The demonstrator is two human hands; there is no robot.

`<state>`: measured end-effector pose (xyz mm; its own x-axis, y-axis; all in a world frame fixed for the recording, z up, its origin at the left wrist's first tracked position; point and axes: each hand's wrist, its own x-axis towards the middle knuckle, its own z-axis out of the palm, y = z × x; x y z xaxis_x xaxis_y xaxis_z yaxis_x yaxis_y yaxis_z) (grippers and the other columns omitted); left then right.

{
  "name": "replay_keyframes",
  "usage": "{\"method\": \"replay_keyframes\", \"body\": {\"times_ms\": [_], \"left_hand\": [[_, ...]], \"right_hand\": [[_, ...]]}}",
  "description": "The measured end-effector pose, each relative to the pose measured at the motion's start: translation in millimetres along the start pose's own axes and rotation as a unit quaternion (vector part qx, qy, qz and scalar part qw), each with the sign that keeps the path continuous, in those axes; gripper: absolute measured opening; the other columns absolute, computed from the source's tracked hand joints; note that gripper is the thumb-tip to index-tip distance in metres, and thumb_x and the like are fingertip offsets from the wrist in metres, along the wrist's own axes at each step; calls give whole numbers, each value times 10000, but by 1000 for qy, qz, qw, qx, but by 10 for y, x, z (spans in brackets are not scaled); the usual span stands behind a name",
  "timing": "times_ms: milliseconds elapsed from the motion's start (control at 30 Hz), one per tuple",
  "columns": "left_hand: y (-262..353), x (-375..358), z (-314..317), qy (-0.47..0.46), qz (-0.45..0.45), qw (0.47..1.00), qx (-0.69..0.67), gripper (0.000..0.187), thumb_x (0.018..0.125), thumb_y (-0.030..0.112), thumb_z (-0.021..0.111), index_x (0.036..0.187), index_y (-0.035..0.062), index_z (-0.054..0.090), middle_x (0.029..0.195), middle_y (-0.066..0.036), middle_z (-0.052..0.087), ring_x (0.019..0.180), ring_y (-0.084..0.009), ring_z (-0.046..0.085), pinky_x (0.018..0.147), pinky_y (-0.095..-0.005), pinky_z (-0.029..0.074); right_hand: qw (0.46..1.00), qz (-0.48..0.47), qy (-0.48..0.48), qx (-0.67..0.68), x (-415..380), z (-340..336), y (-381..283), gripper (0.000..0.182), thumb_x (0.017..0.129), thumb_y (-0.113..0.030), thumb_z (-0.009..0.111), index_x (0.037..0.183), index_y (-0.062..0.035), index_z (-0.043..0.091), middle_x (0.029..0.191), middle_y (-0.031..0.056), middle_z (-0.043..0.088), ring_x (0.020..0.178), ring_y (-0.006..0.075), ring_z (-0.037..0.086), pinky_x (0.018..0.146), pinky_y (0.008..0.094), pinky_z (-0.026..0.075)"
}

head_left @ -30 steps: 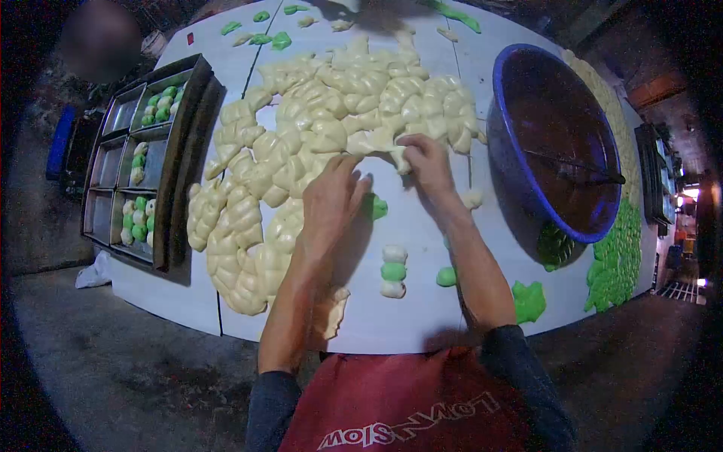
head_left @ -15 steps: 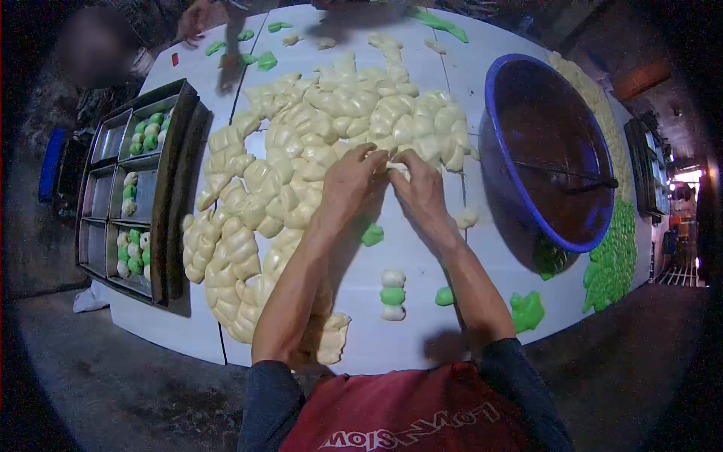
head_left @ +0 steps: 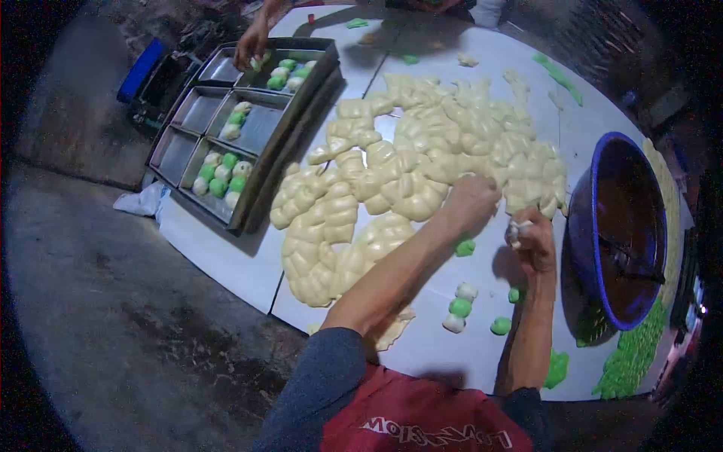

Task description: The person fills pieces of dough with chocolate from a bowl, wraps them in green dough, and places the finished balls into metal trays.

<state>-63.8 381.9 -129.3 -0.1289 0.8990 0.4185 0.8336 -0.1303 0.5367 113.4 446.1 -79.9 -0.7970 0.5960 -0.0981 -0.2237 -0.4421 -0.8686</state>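
A large sheet of pale cream dough (head_left: 418, 135), creased into many lumps, spreads over the white table. At its near edge, my left hand (head_left: 474, 203) has its fingers curled into the dough, gripping it. My right hand (head_left: 536, 239) is closed around a small dough piece (head_left: 518, 232), held just above the table and apart from the sheet. Beneath the left hand lies a green dough scrap (head_left: 465, 247). Closer to me sits a row of white and green dough balls (head_left: 460, 307), touching one another, with a green ball (head_left: 501, 325) beside it.
To the left, a divided metal tray (head_left: 260, 120) holds white and green balls in several compartments. Another person's hand (head_left: 252, 49) is over its far end. A big blue tub (head_left: 599, 226) with brown contents stands on the right. Green dough pieces (head_left: 633, 354) cover the right edge.
My view has swung left. My hands have separated: the right has drawn back with a dough piece, while the left stays at the sheet. The other person's hand now reaches the tray.
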Motion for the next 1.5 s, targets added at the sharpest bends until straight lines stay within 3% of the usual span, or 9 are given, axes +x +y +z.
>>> {"method": "replay_keyframes", "body": {"times_ms": [167,533,667,700,800,867,1167,1400,1500], "left_hand": [[195,-106,-271,-71,-73,995,-8,648,865,274,700,1446,106,467,1314,-192,586,989,-374,659,825,-444,544],[1022,-366,-692,-111,-220,866,-434,321,871,117,728,1135,-60,682,958,-87,733,844,-126,673,770,-278,537],[1119,-388,-538,-89,-234,867,-431,424,900,119,726,1269,-54,609,984,-135,730,890,-159,683,805,-298,545],[1181,-385,-503,-83,-233,852,-462,492,907,108,712,1340,-41,533,1000,-148,729,902,-161,688,810,-286,543],[1418,-404,-424,-61,-234,802,-546,843,940,155,684,1570,17,141,1251,-257,627,1124,-264,648,946,-316,507],[1570,-375,-262,29,-174,895,-410,858,954,263,666,1576,22,127,1402,-280,508,1274,-344,549,1041,-371,447],[2563,-315,573,229,-46,817,-527,1262,697,617,780,1523,-99,148,1285,-272,606,1187,-368,607,1010,-429,474],[2355,-391,471,-43,-218,821,-527,610,895,15,697,1445,-4,435,1249,-187,641,973,-169,686,844,-285,552],[2175,-355,298,-69,-271,829,-485,450,935,35,647,1360,-33,514,1200,-194,655,983,-211,689,868,-313,549]], "right_hand": [[994,-6,81,79,-248,235,-354,460,781,-32,645,1233,29,590,977,157,683,793,224,679,664,298,564],[965,47,170,-192,-701,473,-216,288,902,-239,703,1088,-28,641,856,74,707,652,98,664,520,223,522],[897,-33,207,-389,-836,289,-220,286,892,-307,725,1000,-43,709,854,47,711,672,100,652,572,278,503],[801,-231,198,-515,-835,215,-201,286,895,-283,724,1005,-19,708,892,57,711,746,116,664,642,310,521],[910,-142,246,-302,-1030,110,-271,243,875,-211,748,996,-5,700,927,66,709,833,124,674,687,295,536],[924,-164,266,-222,-1140,127,-314,253,840,-125,774,1035,0,670,920,67,703,843,131,672,703,272,541],[972,-57,140,179,-1703,196,-880,154,949,-124,664,1065,-44,603,925,28,655,780,91,624,714,246,523],[964,-43,165,-203,-1324,-882,-1690,247,941,-134,620,1158,-37,557,937,18,619,819,89,599,710,243,503],[815,1,96,-572,-844,-1668,-1626,227,946,-138,555,1143,-26,570,959,121,671,868,201,673,671,361,502]]}}
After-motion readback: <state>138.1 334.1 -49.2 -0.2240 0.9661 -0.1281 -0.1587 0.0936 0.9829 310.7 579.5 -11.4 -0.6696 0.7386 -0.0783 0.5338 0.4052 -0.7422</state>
